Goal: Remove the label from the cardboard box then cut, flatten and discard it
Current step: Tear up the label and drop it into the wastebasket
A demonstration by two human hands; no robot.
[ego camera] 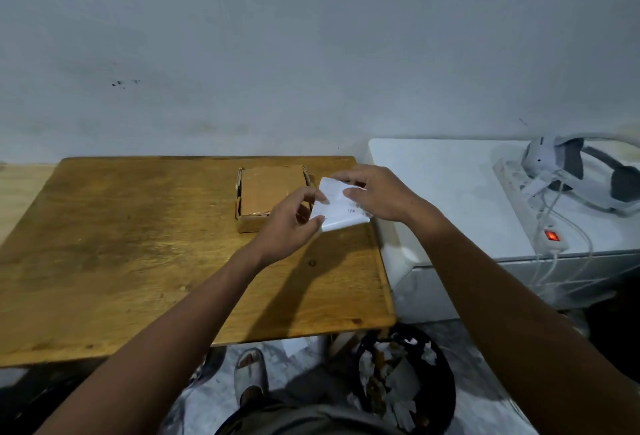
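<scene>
A flat brown cardboard box (268, 194) lies on the wooden table (138, 244) near its far right side, its top bare. Just right of the box, above the table's right edge, I hold a white printed label (337, 211) off the surface. My left hand (294, 220) pinches the label's left edge between thumb and fingers. My right hand (377, 194) grips its upper right part, fingers curled over the top. The label is bent and partly hidden by my hands.
A black bin (408, 386) with paper and cardboard scraps stands on the floor below the table's right corner. A white appliance (450, 213) to the right carries a power strip (533, 216) with a lit red switch and a headset (581, 178). My sandalled foot (251, 374) is under the table edge.
</scene>
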